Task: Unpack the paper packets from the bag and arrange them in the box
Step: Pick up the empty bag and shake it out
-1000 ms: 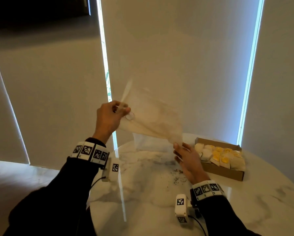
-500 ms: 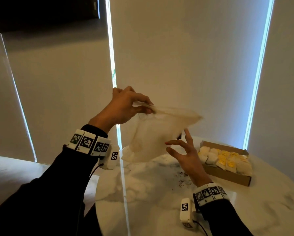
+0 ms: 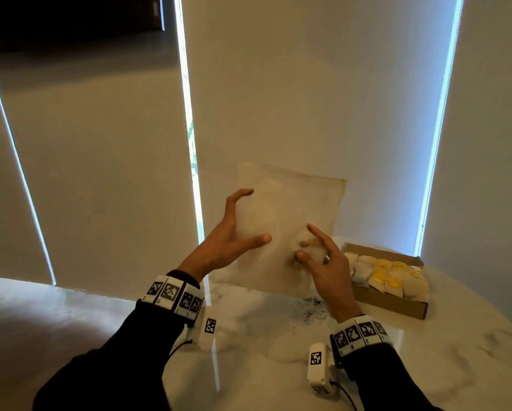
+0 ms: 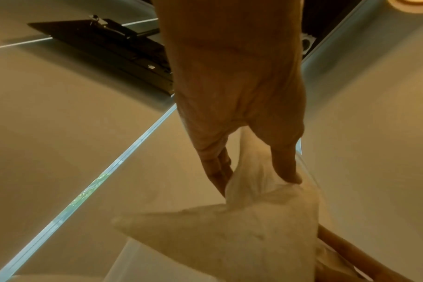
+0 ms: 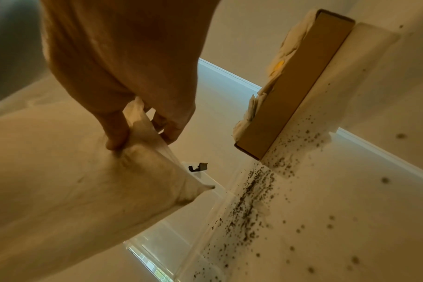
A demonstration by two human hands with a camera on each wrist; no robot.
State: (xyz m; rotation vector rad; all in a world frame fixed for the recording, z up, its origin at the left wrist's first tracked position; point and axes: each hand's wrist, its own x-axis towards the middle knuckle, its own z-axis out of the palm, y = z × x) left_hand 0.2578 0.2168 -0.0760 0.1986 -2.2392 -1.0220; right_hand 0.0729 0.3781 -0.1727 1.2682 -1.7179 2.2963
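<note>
both hands pinch the bag: left hand (image 3: pixel 231 232) on its left side, right hand (image 3: pixel 326 262) lower right, thumb vs fingers, held up above the table (image 3: pixel 278 351). bag (image 3: pixel 293 209) looks empty & packets (image 3: pixel 388 274) fill the box (image 3: pixel 397 304) just right, so prob unpacking's done. next: put bag aside w/o knocking the box.

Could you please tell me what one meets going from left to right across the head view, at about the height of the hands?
Left hand → bag, held up between both hands → right hand → box of paper packets on the table.
</note>
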